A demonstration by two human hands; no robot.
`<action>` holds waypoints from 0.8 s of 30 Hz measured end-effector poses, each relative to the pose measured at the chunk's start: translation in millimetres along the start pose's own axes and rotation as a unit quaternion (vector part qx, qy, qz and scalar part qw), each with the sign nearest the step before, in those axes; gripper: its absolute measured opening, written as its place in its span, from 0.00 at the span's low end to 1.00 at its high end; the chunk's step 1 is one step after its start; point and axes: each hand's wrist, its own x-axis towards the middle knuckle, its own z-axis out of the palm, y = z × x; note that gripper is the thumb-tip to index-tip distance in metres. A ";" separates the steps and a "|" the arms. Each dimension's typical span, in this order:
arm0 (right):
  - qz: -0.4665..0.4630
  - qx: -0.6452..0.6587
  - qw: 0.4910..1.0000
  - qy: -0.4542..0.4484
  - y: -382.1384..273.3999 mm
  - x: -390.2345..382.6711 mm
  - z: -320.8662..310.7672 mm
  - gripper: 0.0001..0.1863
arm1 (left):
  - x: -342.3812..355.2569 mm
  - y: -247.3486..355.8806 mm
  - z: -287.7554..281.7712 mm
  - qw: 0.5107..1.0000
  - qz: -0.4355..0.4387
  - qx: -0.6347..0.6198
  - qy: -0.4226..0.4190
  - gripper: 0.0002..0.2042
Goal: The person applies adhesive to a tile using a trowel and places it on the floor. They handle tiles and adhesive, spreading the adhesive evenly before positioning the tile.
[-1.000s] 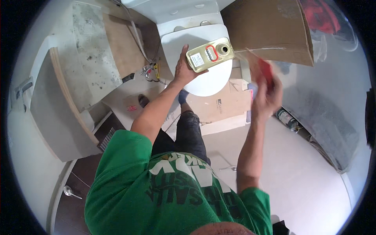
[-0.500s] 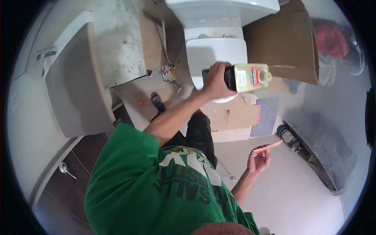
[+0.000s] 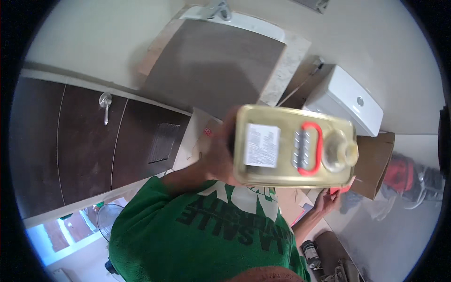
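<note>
My left hand (image 3: 220, 155) clasps the can (image 3: 287, 145) by its left end — long axis rightward, spout (image 3: 348, 154) nearer my right hand (image 3: 325, 203), pinching a red piece (image 3: 342, 188).

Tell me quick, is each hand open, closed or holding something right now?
Left hand: closed, holding the gold can.
Right hand: closed, holding a red item, partly hidden.

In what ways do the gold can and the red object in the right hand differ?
The gold can is in the left hand, the red object in the right hand. The gold can's top shows fully; the red object is partly hidden. Both show red.
</note>
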 end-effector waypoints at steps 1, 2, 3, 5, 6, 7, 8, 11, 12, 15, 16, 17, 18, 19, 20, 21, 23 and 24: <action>0.006 0.016 1.000 -0.026 8.1 12.7 3.2 0.17 | -4.0 8.0 -24.0 1.000 -0.004 -0.004 0.029 0.51; -0.009 -0.007 1.000 -0.020 27.0 12.5 23.6 0.17 | -3.6 19.1 -51.6 0.998 0.000 0.008 0.055 0.51; -0.026 -0.029 0.999 -0.013 44.4 9.5 42.5 0.17 | -2.3 30.8 -78.2 0.996 0.002 0.033 0.078 0.52; 0.003 -0.020 0.999 -0.030 65.9 7.8 41.2 0.18 | 3.9 48.4 -116.2 0.985 0.013 0.116 0.126 0.50; 0.018 -0.015 0.999 -0.038 74.6 7.5 37.9 0.18 | 7.3 56.1 -141.5 0.977 0.010 0.157 0.145 0.50; 0.014 -0.052 0.998 -0.045 88.2 5.1 36.7 0.19 | 13.4 67.3 -162.1 0.966 -0.008 0.206 0.155 0.49; 0.005 -0.090 0.995 -0.051 102.2 -0.8 33.9 0.19 | 20.0 71.5 -183.5 0.954 -0.026 0.251 0.160 0.47; -0.031 -0.200 0.979 -0.039 141.0 -16.6 28.8 0.20 | 45.6 61.5 -247.9 0.895 -0.051 0.424 0.126 0.45; -0.051 -0.228 0.972 -0.037 159.5 -23.8 35.4 0.20 | 53.8 58.3 -263.0 0.867 -0.045 0.487 0.099 0.45; -0.082 -0.277 0.957 -0.008 197.3 -36.9 47.7 0.19 | 75.8 35.0 -308.3 0.788 -0.082 0.610 0.019 0.44; -0.085 -0.274 0.958 0.008 205.8 -39.4 49.5 0.18 | 84.0 30.1 -319.4 0.776 -0.095 0.623 -0.004 0.43; -0.085 -0.268 0.959 0.022 214.3 -43.8 47.0 0.18 | 91.5 24.9 -333.6 0.774 -0.096 0.626 -0.012 0.43; -0.085 -0.247 0.965 0.033 216.5 -46.4 34.6 0.17 | 100.0 16.3 -348.6 0.771 -0.096 0.630 -0.019 0.42; -0.088 -0.238 0.967 0.033 221.6 -50.4 32.2 0.17 | 108.4 12.5 -357.4 0.767 -0.096 0.634 -0.024 0.42; -0.090 -0.229 0.969 0.033 225.8 -54.7 30.8 0.17 | 115.6 11.7 -363.5 0.766 -0.107 0.634 -0.032 0.42; -0.091 -0.220 0.971 0.032 229.5 -57.5 27.3 0.17 | 122.1 12.2 -367.5 0.764 -0.120 0.633 -0.039 0.41; -0.101 -0.217 0.970 0.041 228.2 -62.0 18.3 0.18 | 134.7 5.2 -372.4 0.760 -0.134 0.633 -0.056 0.41; -0.113 -0.222 0.967 0.054 225.6 -65.2 14.1 0.18 | 139.8 1.3 -374.3 0.754 -0.137 0.639 -0.067 0.41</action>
